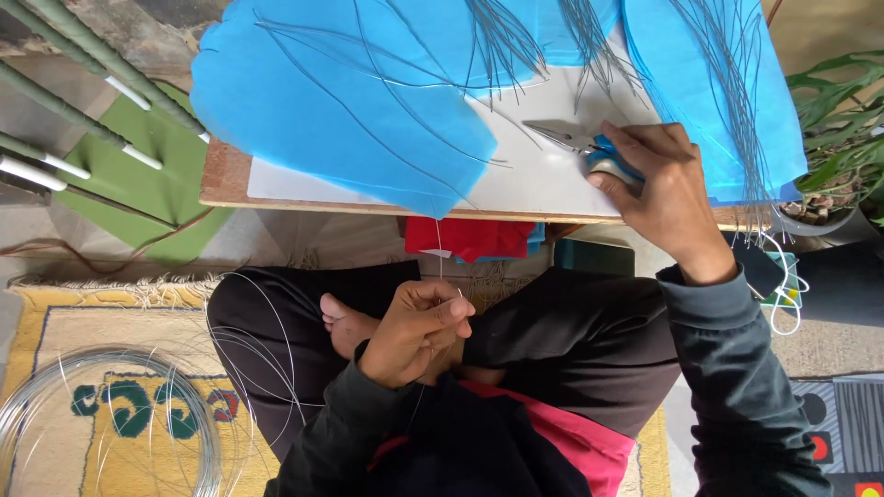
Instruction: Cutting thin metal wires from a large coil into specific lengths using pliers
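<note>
I sit cross-legged in front of a low wooden board (226,184). My left hand (419,327) rests over my lap, its fingers pinched on a thin silver wire (440,258) that runs up toward the board's edge. My right hand (658,184) lies on the board, closed around the blue handles of a pair of pliers (575,143) whose jaws point left. Sheets of blue paper (368,101) cover the board, with several cut grey wires (516,41) strewn across them.
A coil of silver wire (101,423) lies on the yellow rug at lower left. Green-wrapped stems (83,101) and green paper (157,184) sit at left. Red fabric (470,237) shows under the board. A potted plant (843,138) stands at right.
</note>
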